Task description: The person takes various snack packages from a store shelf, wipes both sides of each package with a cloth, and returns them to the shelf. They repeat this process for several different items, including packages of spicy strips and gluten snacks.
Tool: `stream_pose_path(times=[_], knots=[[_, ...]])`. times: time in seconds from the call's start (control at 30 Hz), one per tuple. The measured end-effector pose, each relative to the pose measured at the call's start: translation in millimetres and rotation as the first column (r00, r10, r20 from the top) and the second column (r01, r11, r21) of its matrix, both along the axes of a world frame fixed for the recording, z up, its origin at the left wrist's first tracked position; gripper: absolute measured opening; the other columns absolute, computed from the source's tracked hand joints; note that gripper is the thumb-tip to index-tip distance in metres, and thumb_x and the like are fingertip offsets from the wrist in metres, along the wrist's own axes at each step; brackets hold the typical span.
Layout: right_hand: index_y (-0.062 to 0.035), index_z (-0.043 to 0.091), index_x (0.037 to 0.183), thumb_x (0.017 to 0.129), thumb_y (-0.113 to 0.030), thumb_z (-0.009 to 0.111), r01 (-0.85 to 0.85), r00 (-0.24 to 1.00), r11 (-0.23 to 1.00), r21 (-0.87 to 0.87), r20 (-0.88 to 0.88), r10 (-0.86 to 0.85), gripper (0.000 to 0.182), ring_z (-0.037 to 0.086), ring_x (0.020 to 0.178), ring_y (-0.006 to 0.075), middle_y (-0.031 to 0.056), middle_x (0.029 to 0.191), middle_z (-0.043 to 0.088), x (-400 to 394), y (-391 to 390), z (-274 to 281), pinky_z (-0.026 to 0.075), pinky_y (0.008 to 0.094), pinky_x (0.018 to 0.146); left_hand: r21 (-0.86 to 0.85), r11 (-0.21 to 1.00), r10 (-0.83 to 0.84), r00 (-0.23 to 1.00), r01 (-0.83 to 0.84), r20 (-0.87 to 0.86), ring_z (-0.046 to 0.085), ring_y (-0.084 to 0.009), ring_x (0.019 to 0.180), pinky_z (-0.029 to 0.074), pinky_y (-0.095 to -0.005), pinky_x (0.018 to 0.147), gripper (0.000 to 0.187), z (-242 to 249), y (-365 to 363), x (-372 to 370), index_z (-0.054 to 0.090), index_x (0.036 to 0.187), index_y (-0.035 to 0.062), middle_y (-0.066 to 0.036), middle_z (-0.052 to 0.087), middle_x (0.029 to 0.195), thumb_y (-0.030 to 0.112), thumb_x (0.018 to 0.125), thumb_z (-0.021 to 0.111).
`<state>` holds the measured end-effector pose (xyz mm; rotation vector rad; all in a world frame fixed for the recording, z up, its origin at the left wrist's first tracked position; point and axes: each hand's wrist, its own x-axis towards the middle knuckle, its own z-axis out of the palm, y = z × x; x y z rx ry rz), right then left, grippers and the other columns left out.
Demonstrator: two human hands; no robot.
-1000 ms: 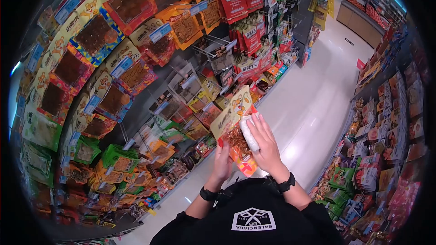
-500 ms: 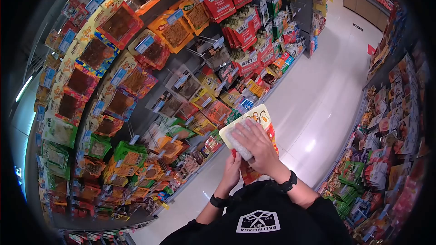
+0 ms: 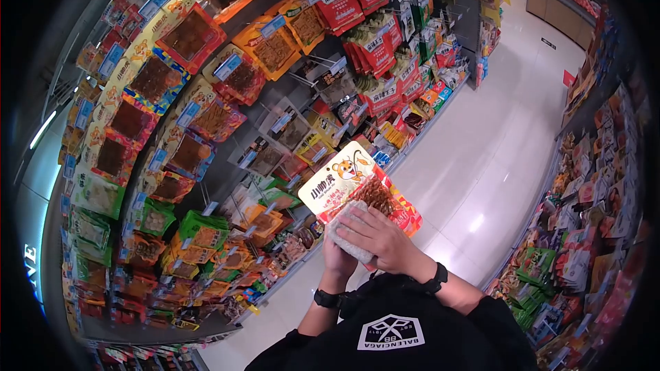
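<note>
In front of my chest is a flat snack pack (image 3: 342, 177) with a cream header, a cartoon tiger and a red and yellow body around a window of brown food. My left hand (image 3: 337, 260) grips its lower left edge, the fingers mostly hidden behind the pack and cloth. With bent fingers, my right hand (image 3: 382, 236) presses a whitish cloth (image 3: 355, 253) against the lower part of the pack's front. The cloth covers part of that side.
Curved shelves on the left carry hanging snack packs (image 3: 158, 82) with blue price tags, plus several red bags (image 3: 375, 51). More packaged goods (image 3: 536, 261) line the right side. A pale tiled aisle floor (image 3: 474, 151) runs between them towards a counter (image 3: 560, 3).
The cloth and my right hand have slid down the pack, uncovering its tiger header and window. My left hand has shifted left and down; the view has turned slightly.
</note>
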<state>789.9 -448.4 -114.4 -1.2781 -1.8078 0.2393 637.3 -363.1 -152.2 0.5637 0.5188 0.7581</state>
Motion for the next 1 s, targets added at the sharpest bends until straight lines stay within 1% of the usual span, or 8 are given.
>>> stream_pose_path(times=[0.27, 0.43, 0.6, 0.83, 0.87, 0.9, 0.93, 1.0], knots=[[-0.013, 0.055, 0.149, 0.076, -0.002, 0.069, 0.408, 0.912, 0.912, -0.046, -0.029, -0.41, 0.075, 0.037, 0.15, 0.0383, 0.01, 0.158, 0.048, 37, 17, 0, 0.03, 0.0533, 0.123, 0.145, 0.989, 0.018, 1.0, -0.021, 0.022, 0.049, -0.0287, 0.142, 0.039, -0.0478, 0.12, 0.055, 30, 5, 13, 0.035, 0.156, 0.0047, -0.014, 0.047, 0.157, 0.04, 0.114, 0.031], [-0.0158, 0.059, 0.146, 0.079, 0.0, 0.065, 0.069, 0.998, 0.998, -0.006, -0.012, -0.069, 0.07, 0.04, 0.149, 0.0364, 0.0083, 0.157, 0.05, 11, 12, 7, 0.032, 0.0541, 0.121, 0.173, 0.97, 0.16, 0.984, -0.171, 0.08, 0.052, -0.0284, 0.14, 0.04, -0.046, 0.118, 0.052, 34, 23, 16, 0.037, 0.153, 0.0038, -0.014, 0.049, 0.155, 0.038, 0.115, 0.029], [-0.019, 0.064, 0.141, 0.083, -0.001, 0.062, -0.053, 0.997, 0.998, -0.042, 0.054, 0.056, 0.061, 0.041, 0.15, 0.0319, 0.0032, 0.155, 0.054, 23, 11, -4, 0.03, 0.0578, 0.121, 0.096, 0.972, 0.198, 0.968, -0.214, 0.158, 0.049, -0.031, 0.142, 0.038, -0.0482, 0.12, 0.057, 43, 40, 8, 0.035, 0.156, 0.0053, -0.014, 0.047, 0.157, 0.043, 0.114, 0.029], [-0.0142, 0.06, 0.144, 0.087, -0.011, 0.072, 0.4, 0.913, 0.916, -0.03, 0.105, -0.395, 0.058, 0.052, 0.141, 0.0276, 0.0051, 0.148, 0.06, 80, 32, -32, 0.038, 0.0473, 0.118, 0.127, 0.959, 0.234, 0.96, -0.254, 0.151, 0.045, -0.0317, 0.145, 0.035, -0.0515, 0.121, 0.058, 46, 43, -6, 0.033, 0.158, 0.0061, -0.014, 0.044, 0.159, 0.044, 0.114, 0.03], [-0.0112, 0.061, 0.141, 0.094, -0.014, 0.068, 0.337, 0.778, 0.891, -0.306, -0.442, -0.446, 0.047, 0.057, 0.133, 0.0234, 0.0064, 0.142, 0.063, 77, 34, -31, 0.044, 0.043, 0.113, 0.11, 0.959, 0.244, 0.959, -0.261, 0.147, 0.046, -0.0308, 0.144, 0.037, -0.0511, 0.121, 0.056, 47, 44, -6, 0.033, 0.157, 0.0063, -0.013, 0.045, 0.158, 0.042, 0.114, 0.031], [-0.0082, 0.063, 0.139, 0.102, -0.018, 0.064, 0.118, 0.341, 0.864, -0.49, -0.797, -0.499, 0.038, 0.063, 0.125, 0.0192, 0.0077, 0.136, 0.066, 73, 36, -32, 0.049, 0.0386, 0.107, 0.109, 0.959, 0.246, 0.958, -0.262, 0.146, 0.046, -0.0308, 0.144, 0.037, -0.0511, 0.121, 0.056, 48, 44, -6, 0.033, 0.157, 0.0063, -0.013, 0.045, 0.158, 0.042, 0.114, 0.031], [-0.0082, 0.063, 0.139, 0.102, -0.018, 0.064, 0.115, 0.34, 0.862, -0.494, -0.795, -0.502, 0.038, 0.063, 0.125, 0.0192, 0.0077, 0.136, 0.066, 69, 37, -34, 0.049, 0.0386, 0.107, 0.109, 0.963, 0.231, 0.961, -0.248, 0.15, 0.047, -0.0307, 0.143, 0.038, -0.051, 0.12, 0.055, 49, 44, -6, 0.034, 0.157, 0.0065, -0.013, 0.046, 0.157, 0.042, 0.114, 0.031], [0.0024, 0.061, 0.136, 0.104, -0.024, 0.066, -0.184, 0.019, 0.939, -0.29, -0.956, -0.292, 0.041, 0.064, 0.109, 0.0064, 0.0055, 0.125, 0.069, 60, 40, -38, 0.051, 0.026, 0.096, 0.1, 0.966, 0.223, 0.963, -0.239, 0.15, 0.047, -0.0306, 0.143, 0.039, -0.0508, 0.119, 0.055, 46, 43, -7, 0.034, 0.156, 0.0067, -0.012, 0.047, 0.157, 0.041, 0.114, 0.032]])
